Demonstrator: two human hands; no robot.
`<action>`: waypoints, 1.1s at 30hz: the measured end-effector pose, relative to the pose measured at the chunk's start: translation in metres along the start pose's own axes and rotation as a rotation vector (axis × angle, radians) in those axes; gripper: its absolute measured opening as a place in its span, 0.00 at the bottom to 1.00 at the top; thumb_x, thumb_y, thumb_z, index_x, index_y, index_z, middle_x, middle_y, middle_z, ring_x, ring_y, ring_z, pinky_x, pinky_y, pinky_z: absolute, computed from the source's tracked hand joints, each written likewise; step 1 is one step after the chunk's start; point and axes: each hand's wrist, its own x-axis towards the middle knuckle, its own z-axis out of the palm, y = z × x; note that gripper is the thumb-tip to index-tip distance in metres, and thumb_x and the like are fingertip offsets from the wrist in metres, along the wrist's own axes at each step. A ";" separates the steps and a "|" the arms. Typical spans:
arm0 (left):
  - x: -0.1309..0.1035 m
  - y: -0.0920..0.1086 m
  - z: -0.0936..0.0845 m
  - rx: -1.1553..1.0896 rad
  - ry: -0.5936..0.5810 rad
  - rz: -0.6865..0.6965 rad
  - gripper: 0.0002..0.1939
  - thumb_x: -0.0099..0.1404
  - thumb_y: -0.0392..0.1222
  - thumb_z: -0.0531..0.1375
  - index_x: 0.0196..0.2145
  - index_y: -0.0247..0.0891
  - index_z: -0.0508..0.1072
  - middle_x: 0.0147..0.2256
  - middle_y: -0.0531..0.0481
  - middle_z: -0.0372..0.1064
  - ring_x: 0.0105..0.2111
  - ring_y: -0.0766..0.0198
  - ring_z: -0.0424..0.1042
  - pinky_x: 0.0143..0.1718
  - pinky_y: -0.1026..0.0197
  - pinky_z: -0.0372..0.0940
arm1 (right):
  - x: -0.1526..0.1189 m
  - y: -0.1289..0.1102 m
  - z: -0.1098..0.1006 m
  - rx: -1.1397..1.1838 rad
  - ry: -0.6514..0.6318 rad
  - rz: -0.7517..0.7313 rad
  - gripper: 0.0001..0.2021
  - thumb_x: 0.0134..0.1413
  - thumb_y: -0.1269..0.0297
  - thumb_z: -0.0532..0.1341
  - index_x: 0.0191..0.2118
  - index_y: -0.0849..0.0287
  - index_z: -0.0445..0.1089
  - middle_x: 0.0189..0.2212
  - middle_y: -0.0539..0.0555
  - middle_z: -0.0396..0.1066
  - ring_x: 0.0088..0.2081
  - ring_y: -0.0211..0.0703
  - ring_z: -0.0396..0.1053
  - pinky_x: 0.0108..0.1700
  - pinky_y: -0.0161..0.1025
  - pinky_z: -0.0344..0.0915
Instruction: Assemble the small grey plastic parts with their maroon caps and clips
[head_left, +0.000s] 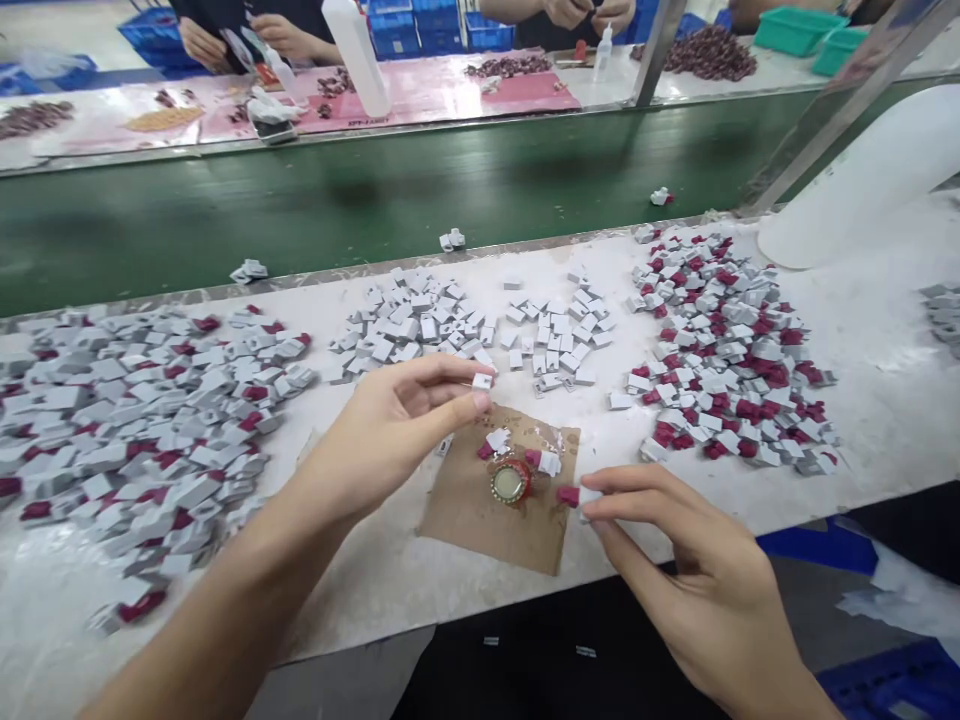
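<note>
Block (482,381), grey, pinched betw. thumb & fingertips of L hand (375,440), up by the far edge of the card (487,538). Its face w/ small dark mark points at the camera, prob. so wearer can see it; only the tips hold it, as suits smth so small.

R hand (694,555) also in a pinch, thumb below, fingers above, on a part (590,497) just off the card's R edge. Grey end is in the fingertips, maroon end sticks out L toward the cap (510,483); likely gripped that way to leave maroon end free & visible. How hard either hand squeezes, can't tell.

Cap lies upside down on card, crimped rim up, maybe as a wee dish; contents too unclear to name. It's central, betw. the hands, so prob. handy for both. Two grey/maroon pcs (550,463) lie just beyond it; touching or not, can't tell. Card likely guards the table (360,600).

L pile (172,400) & R pile (735,350) mix grey w/ maroon; mid pile (420,310) looks mostly plain grey. Gaps betw. them presumably stop mix-ups, w/ plain ones in easy reach. A few bits (452,240) sit spaced along green belt (337,205); why, unclear.
</note>
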 end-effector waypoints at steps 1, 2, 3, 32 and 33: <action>-0.006 -0.002 0.001 -0.025 -0.007 -0.010 0.15 0.63 0.50 0.81 0.44 0.43 0.88 0.42 0.43 0.87 0.44 0.50 0.85 0.46 0.55 0.80 | 0.006 -0.005 0.006 0.023 -0.019 -0.024 0.10 0.73 0.72 0.68 0.47 0.48 0.83 0.48 0.54 0.87 0.49 0.50 0.87 0.49 0.42 0.86; -0.012 -0.004 0.001 -0.044 -0.015 -0.020 0.15 0.64 0.49 0.81 0.45 0.43 0.88 0.42 0.44 0.87 0.43 0.51 0.85 0.46 0.54 0.80 | 0.012 -0.009 0.012 0.039 -0.033 -0.049 0.10 0.73 0.73 0.68 0.47 0.48 0.84 0.48 0.54 0.87 0.49 0.50 0.88 0.49 0.43 0.86; -0.016 -0.005 0.001 -0.059 -0.020 -0.031 0.15 0.64 0.47 0.81 0.45 0.43 0.88 0.41 0.44 0.87 0.41 0.51 0.85 0.46 0.54 0.80 | 0.016 -0.011 0.018 0.048 -0.045 -0.070 0.11 0.73 0.74 0.67 0.47 0.49 0.84 0.47 0.55 0.87 0.49 0.50 0.88 0.50 0.44 0.86; -0.008 0.001 0.045 -0.256 -0.260 0.016 0.12 0.74 0.45 0.74 0.51 0.39 0.86 0.44 0.45 0.87 0.44 0.53 0.86 0.36 0.61 0.79 | 0.056 -0.002 0.008 0.485 0.141 0.165 0.11 0.69 0.68 0.76 0.49 0.41 0.90 0.50 0.48 0.89 0.53 0.43 0.86 0.54 0.35 0.85; -0.008 0.001 0.045 -0.224 -0.266 0.027 0.10 0.73 0.44 0.74 0.50 0.40 0.87 0.44 0.45 0.87 0.44 0.53 0.86 0.37 0.60 0.79 | 0.056 -0.003 0.007 0.458 0.135 0.152 0.11 0.69 0.69 0.75 0.48 0.42 0.91 0.50 0.49 0.89 0.53 0.43 0.86 0.54 0.34 0.85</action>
